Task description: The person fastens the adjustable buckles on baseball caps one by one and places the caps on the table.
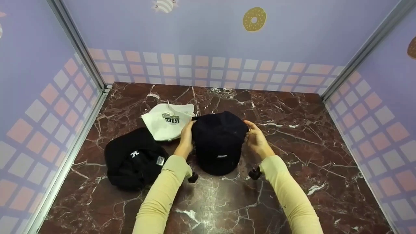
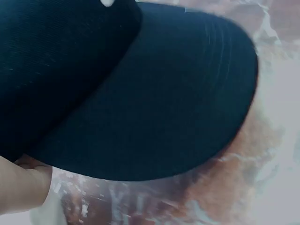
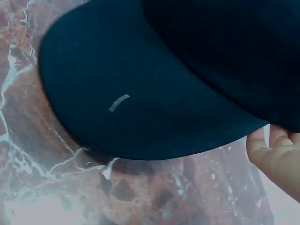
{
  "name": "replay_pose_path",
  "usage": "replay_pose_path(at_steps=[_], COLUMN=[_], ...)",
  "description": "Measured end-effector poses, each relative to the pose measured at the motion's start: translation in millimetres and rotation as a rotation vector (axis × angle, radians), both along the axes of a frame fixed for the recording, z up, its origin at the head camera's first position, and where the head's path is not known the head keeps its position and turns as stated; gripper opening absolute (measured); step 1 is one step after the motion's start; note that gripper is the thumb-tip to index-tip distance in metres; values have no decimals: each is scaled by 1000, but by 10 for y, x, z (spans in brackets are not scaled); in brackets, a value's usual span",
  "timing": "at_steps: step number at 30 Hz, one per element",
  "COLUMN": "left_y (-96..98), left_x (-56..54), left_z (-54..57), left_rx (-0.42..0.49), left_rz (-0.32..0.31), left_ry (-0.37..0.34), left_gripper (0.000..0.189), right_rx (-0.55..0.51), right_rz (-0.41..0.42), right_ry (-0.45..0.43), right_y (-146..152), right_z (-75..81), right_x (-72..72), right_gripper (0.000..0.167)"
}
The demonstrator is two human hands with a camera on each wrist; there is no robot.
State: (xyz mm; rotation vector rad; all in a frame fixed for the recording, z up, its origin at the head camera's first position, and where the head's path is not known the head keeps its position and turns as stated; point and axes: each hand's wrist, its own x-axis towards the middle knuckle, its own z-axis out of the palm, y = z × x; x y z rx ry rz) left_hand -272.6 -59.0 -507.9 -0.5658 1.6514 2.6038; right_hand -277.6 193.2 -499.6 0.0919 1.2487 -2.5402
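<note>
A dark navy baseball cap is held between both hands in the head view, crown up, its brim pointing toward the person. My left hand grips the cap's left side, its fingers mostly hidden by the fabric. On the opposite side, my right hand holds the lower edge, fingertips tucked under it. The brim fills much of the left wrist view, with the left thumb side at the corner. A small pale mark shows on the brim in the right wrist view.
To the left lies a black cap with a white emblem, its inside partly showing. Behind it, a white cap with dark lettering rests close to the left hand. Patterned walls enclose the reddish-brown marbled table on three sides.
</note>
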Motion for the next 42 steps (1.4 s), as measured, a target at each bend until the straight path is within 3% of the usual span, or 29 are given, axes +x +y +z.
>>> replay_pose_path(at_steps=[1, 3, 5, 7, 8, 10, 12, 13, 14, 15, 16, 22, 23, 24, 26, 28, 29, 30, 32, 33, 35, 36, 37, 39, 42], left_y=[-3, -7, -24, -85, -126, -209, -271, -276, -264, -248, -222, -45, -28, -39, -17, -18, -21, -37, -47, -64, -51, -56, -51, -16, 32], left_x=[5, 96, 110, -131, -292, -731, -1106, -1167, -1186, -1169, -1109, -428, -336, -310, -210, -193, -159, -208, -274, -332, -378, -449, -430, -318, -74], left_z=[-34, 26, -32, -523, -832, -1625, -2285, -2389, -2420, -2394, -2297, -1273, -1143, -1165, -1018, -1021, -965, -1079, -1196, -1318, -1362, -1501, -1472, -1264, -852], left_rx=[-13, -51, -67, -81, -83, -56, -35, -15, -9, -11, -7, -13, -9, 17, 22, 32, 39, 42, 24, 20, -2, -20, -30, -75, -154], left_rz=[-7, -44, -84, -122, -147, -171, -187, -189, -189, -187, -179, -172, -173, -179, -174, -177, -183, -193, -203, -214, -217, -220, -219, -214, -220], left_ry=[-3, -17, -23, -31, -32, -33, -40, -52, -60, -63, -71, -71, -71, -32, -43, -41, -28, -9, -27, -7, -24, -20, -12, -19, -22], left_gripper=[33, 39, 45, 50, 53, 55, 54, 51, 49, 45, 42, 37, 38, 38, 41, 44, 45, 46, 50, 51, 51, 52, 52, 51, 52], right_rx=[4, 11, 11, 20, 29, 59, 103, 125, 147, 170, 194, 309, 330, 350, 394, 453, 479, 508, 557, 580, 639, 673, 710, 784, 888], right_rz=[-15, -52, -76, -81, -78, -64, -44, -39, -30, -23, -14, -22, -26, -30, -41, -45, -41, -47, -51, -52, -58, -56, -46, -9, 66], right_ry=[-14, -38, -64, -88, -100, -135, -166, -182, -196, -208, -215, -276, -283, -286, -289, -283, -276, -273, -260, -249, -217, -187, -143, -48, 108], right_y=[-1, -3, 4, 18, 26, 45, 64, 73, 83, 92, 101, 127, 126, 125, 122, 126, 134, 143, 166, 176, 186, 186, 183, 163, 127], right_z=[-26, -90, -153, -214, -244, -279, -307, -318, -324, -324, -329, -335, -337, -343, -349, -365, -370, -374, -371, -358, -306, -271, -229, -127, 28], right_x=[-5, -16, -20, -22, -23, -18, -16, -14, -10, -2, 2, 26, 27, 25, 20, 3, -7, -22, -52, -67, -90, -102, -113, -130, -154], right_gripper=[47, 44, 42, 41, 41, 41, 39, 38, 37, 36, 35, 31, 30, 28, 24, 17, 16, 16, 21, 24, 34, 39, 43, 49, 55])
